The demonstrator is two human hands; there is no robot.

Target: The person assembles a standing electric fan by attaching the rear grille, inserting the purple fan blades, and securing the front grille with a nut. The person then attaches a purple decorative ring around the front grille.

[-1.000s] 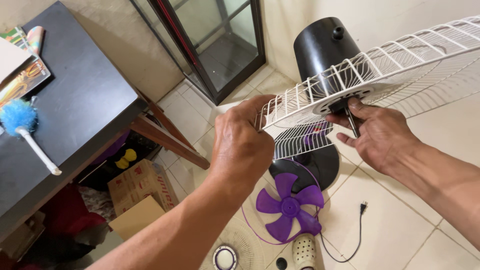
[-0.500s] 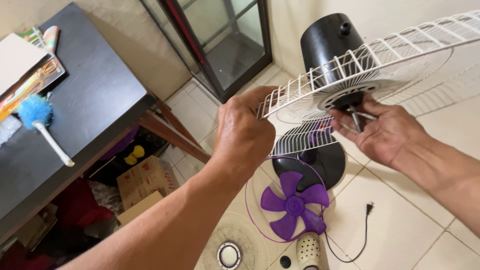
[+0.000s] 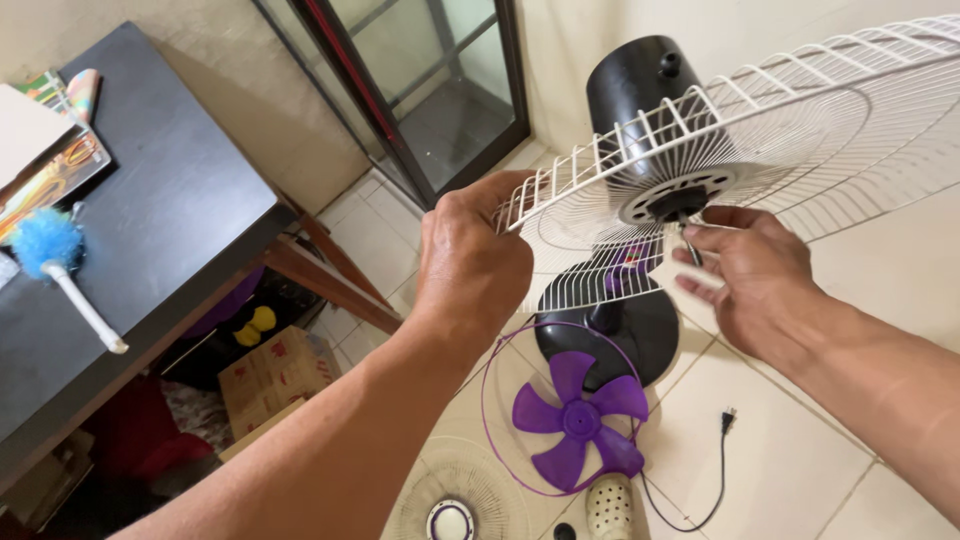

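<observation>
While your left hand [image 3: 470, 265] grips the rim of the white wire fan guard [image 3: 760, 130] at about nine o'clock, its fingers are curled shut around the outer wires, and this grip looks firm. The guard is held up in the air, tilted, in front of the black round motor housing [image 3: 635, 85], which shows behind it at twelve o'clock. Your right hand [image 3: 755, 285] is under the grey plastic hub [image 3: 680, 195] at the centre of the guard, and its fingers pinch the thin metal shaft [image 3: 690, 245] that comes out through the hub; the other fingers are half open.

To do this well, I think you should keep the guard level with the left hand, so the hub sits straight on the shaft and does not bind. Hold the shaft lightly, only to steady it. Do not press on the thin wires, because they probably bend easily.

On the tiled floor [image 3: 800, 440], at six o'clock, lie the purple plastic fan blade [image 3: 575, 420] on the black round base [image 3: 610, 330], the second white wire guard [image 3: 455, 500] and the black power cord with plug [image 3: 720, 460]. Take care not to step on them. The dark desk [image 3: 170, 210] with the blue duster [image 3: 45, 245] is at nine o'clock, well apart.
</observation>
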